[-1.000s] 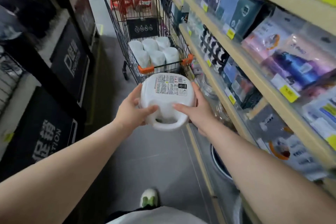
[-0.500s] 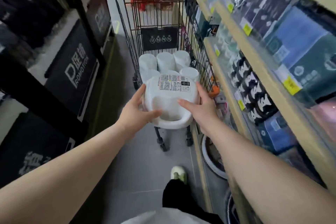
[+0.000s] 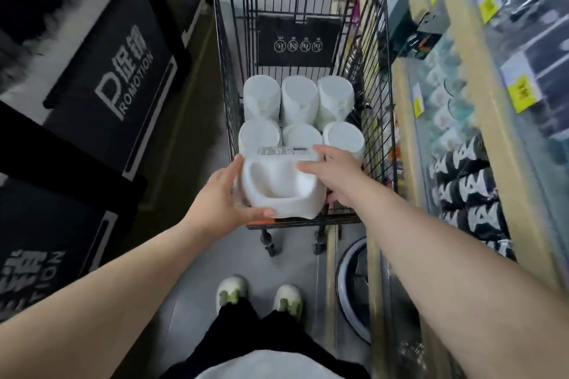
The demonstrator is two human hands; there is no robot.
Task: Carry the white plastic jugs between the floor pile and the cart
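I hold a white plastic jug [image 3: 281, 194] between both hands, its bottom label facing up and its handle recess toward me. My left hand [image 3: 223, 201] grips its left side with the thumb under the near edge. My right hand [image 3: 334, 177] grips its right side, thumb across the top. The jug hangs over the near end of a black wire shopping cart [image 3: 377, 120], just behind the cart's near rim. Several identical white jugs [image 3: 298, 101] stand in two rows inside the cart, right beyond the held one.
Wooden shelves [image 3: 489, 120] with packaged goods and yellow price tags run along the right. Black promotion panels [image 3: 120, 83] line the left side of the aisle. My feet in white-green shoes [image 3: 258, 294] stand on the grey floor behind the cart. A round basin [image 3: 354, 286] sits under the shelf.
I stepped up to the cart, and the jug moved forward and down over its near end. It tipped so the label faces further away. Both hands kept their hold.
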